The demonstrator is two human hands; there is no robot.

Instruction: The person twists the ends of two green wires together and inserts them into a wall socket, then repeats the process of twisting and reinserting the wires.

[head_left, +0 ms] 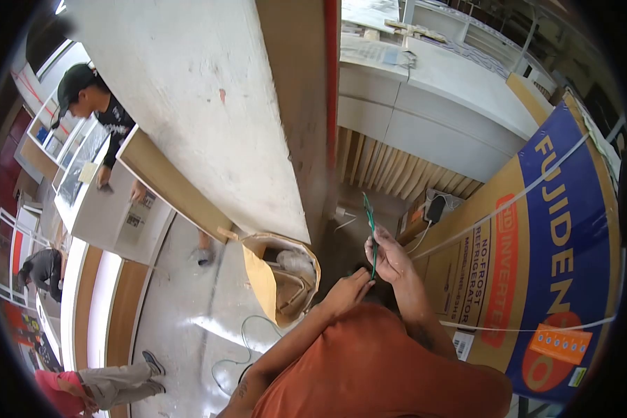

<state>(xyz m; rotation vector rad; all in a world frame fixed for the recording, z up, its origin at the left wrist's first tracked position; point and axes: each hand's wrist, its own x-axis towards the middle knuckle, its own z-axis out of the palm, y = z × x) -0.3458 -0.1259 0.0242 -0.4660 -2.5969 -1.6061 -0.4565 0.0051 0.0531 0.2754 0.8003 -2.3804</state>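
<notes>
Close below the camera, both hands meet: right hand clenched on a thin green wire that stands upright; left hand pinches its lower end. Refrigerator carton crowds the right edge; open paper sack left, bare floor beyond. Orange sleeves hide the wrists; wire's tip indistinct.

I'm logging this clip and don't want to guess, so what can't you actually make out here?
Head view only:
- Green strip: too thin to tell what it is; its lower end is hidden behind the right hand.
- Left hand: fingertips hidden against the right hand, so its grip is unclear.
- Paper sack: contents shadowed.
- Refrigerator box: small print unreadable; far side cut by the lens edge.
</notes>
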